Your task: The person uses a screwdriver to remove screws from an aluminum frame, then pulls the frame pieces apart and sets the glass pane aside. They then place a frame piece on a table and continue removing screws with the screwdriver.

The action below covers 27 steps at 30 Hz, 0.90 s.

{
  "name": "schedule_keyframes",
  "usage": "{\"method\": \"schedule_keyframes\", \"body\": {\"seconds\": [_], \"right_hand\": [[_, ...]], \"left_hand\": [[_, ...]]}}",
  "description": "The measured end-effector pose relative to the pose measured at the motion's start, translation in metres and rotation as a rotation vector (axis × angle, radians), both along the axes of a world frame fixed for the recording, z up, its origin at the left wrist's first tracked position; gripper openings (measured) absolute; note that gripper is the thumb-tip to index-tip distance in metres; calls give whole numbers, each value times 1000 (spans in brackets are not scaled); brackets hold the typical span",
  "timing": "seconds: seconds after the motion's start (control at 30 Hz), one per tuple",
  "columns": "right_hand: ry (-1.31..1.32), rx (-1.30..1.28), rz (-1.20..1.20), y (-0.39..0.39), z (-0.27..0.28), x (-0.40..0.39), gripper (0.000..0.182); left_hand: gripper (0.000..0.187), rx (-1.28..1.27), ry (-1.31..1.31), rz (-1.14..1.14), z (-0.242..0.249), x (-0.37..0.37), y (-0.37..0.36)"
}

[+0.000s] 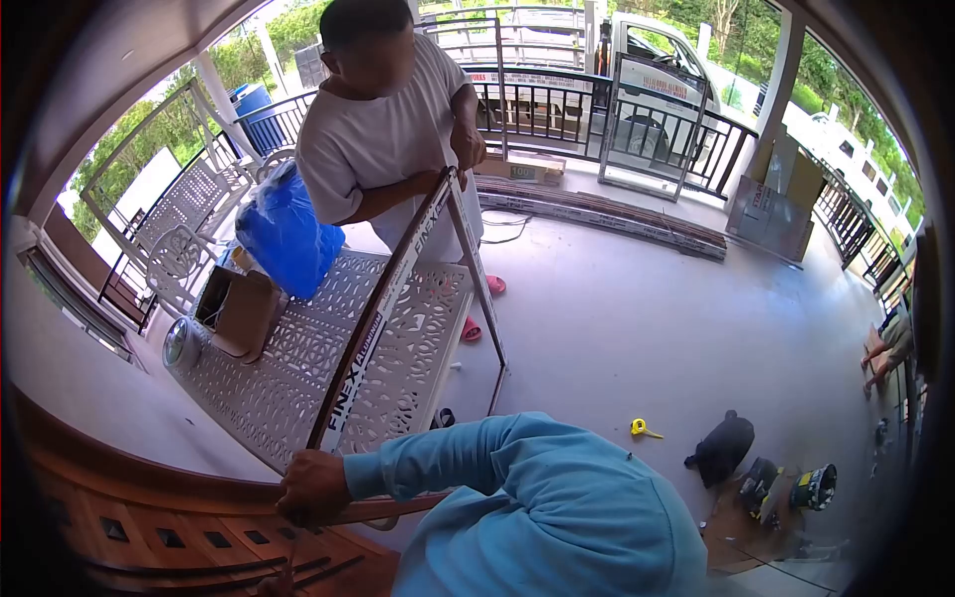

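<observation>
My right hand (314,488), at the end of a light blue sleeve, is closed round the lower corner of a brown frame (381,316) with white "FINEX Aluminum" strips. At the lower left edge, my left hand (277,585) is only partly visible in shadow, its fingers unclear, near the brown wooden panelling. The frame stands tilted beside a perforated light metal table (298,343). Across the table, a co-worker in a white shirt (383,134) leans an arm by the frame's top corner, with the other hand raised above it.
A blue bag (288,234) and an open cardboard box (244,313) are on the table. On the floor lie a yellow item (644,429), a black bag (723,448), a bucket (814,488) and long stacked bars (617,221). Another person's legs show far right.
</observation>
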State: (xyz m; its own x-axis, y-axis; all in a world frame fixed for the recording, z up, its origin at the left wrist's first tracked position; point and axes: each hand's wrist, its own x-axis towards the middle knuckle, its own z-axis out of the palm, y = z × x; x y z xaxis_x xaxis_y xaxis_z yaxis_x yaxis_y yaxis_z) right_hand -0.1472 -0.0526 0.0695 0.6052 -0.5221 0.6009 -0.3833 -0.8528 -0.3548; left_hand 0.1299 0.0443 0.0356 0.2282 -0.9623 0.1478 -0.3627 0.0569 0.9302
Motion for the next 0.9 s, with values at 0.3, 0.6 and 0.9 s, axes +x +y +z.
{"method": "schedule_keyframes", "body": {"seconds": [0.3, 0.6, 0.9], "right_hand": [[20, 6, -22, -1, 0, 0, 15], [55, 5, -19, 2, 3, 0, 14], [110, 60, -25, 5, 11, -3, 15]], "left_hand": [[30, -9, 14, -12, 0, 7, 5], [33, -5, 17, -17, 0, 14, 5], [35, 12, 36, -11, 0, 12, 5]]}}
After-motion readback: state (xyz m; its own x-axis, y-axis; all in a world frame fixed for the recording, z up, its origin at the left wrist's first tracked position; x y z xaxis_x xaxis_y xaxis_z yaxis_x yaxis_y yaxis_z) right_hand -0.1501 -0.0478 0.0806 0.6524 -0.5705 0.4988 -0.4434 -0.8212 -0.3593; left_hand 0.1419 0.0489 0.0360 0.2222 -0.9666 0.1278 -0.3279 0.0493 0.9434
